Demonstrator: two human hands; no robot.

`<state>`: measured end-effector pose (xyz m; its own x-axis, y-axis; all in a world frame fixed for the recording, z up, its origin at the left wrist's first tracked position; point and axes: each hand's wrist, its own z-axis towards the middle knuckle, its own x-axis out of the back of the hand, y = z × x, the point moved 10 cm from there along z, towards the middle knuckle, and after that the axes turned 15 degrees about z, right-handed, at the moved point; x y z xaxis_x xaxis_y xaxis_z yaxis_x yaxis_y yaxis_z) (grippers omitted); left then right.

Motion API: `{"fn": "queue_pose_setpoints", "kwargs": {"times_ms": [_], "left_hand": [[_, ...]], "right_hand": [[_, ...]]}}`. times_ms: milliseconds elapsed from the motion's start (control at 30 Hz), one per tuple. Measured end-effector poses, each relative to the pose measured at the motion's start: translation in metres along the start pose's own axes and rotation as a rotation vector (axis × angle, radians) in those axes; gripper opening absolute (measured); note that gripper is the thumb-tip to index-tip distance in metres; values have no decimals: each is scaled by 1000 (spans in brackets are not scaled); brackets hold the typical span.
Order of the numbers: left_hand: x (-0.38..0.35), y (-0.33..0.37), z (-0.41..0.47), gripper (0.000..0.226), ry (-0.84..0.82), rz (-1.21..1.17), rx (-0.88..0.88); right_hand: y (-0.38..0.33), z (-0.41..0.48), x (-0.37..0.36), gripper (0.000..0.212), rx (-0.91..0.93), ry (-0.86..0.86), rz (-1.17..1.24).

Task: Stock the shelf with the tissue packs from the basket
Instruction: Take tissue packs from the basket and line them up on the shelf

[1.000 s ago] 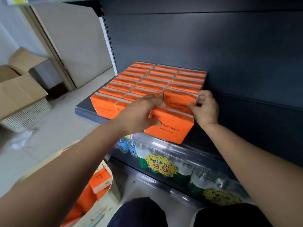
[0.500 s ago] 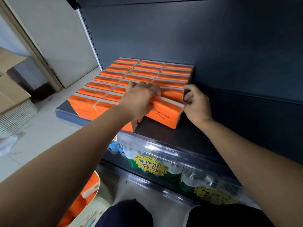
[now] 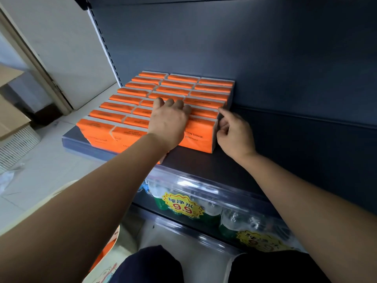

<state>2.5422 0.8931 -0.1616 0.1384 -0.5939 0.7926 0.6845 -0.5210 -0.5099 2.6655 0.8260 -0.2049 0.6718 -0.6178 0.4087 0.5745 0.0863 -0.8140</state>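
Tissue packs (image 3: 130, 107): three columns on shelf (image 3: 193, 160), total obscured. Left hand (image 3: 169, 123) flat on top, gripping nothing. Right hand (image 3: 234, 135): index finger (image 3: 224, 112) extended, touching packs' end.

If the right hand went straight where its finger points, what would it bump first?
Probably the side of the orange tissue packs; the fingertip of the right hand looks nearly touching them.

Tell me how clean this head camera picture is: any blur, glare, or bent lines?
Head view: the front tissue pack is sharp, its print readable; the wide-angle lens bows the slotted upright; white glare streaks the clear shelf-edge strip; the cardboard box at the left edge looks smeared; the back panel is dim.
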Motion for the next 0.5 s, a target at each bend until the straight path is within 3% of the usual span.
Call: {"fn": "queue_pose_setpoints", "kwargs": {"times_ms": [233,500], "left_hand": [[-2,-13,-23,50,-67,-87,-19],[12,-78,-96,44,-52,-126,67]], "right_hand": [[-42,-20,18,49,93,142,-120],[-142,-69,-39,34,309,-16,-111]]}}
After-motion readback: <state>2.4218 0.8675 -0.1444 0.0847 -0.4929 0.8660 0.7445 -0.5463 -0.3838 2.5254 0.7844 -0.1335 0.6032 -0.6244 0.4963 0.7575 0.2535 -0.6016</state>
